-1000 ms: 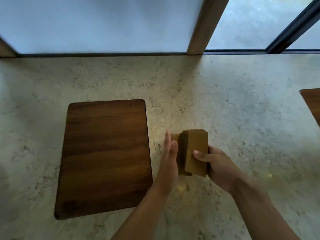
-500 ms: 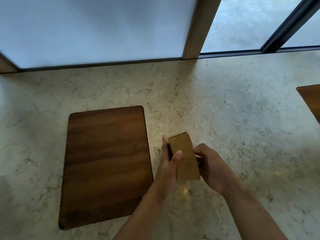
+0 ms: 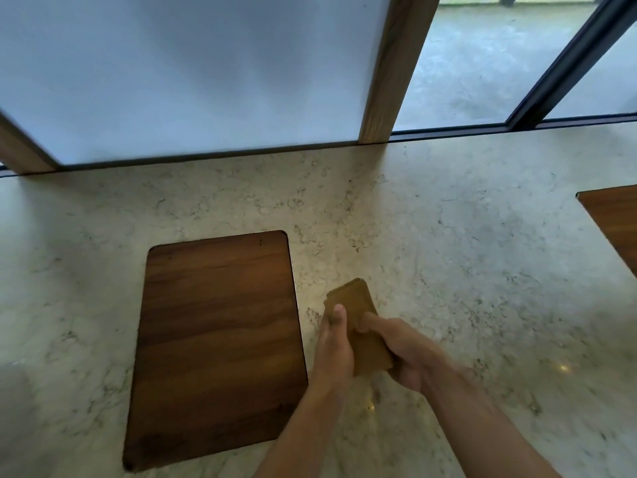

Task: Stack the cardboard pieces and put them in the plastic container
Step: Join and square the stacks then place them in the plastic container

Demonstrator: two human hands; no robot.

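A stack of brown cardboard pieces is held between both hands above the marble counter, just right of the wooden board. My left hand holds its left side, thumb lying on the top face. My right hand grips its right side, thumb across the top and fingers curled underneath. The stack tilts, with its far end pointing away and slightly left. No plastic container is in view.
A dark wooden board is set flat in the counter left of the hands. A second wooden board shows at the right edge. A frosted panel, a wooden post and a window line the counter's far side.
The stack went from standing on its edge to lying flatter between the hands. My left thumb moved onto its top face and my right hand took a fuller grip. The camera tilted up.
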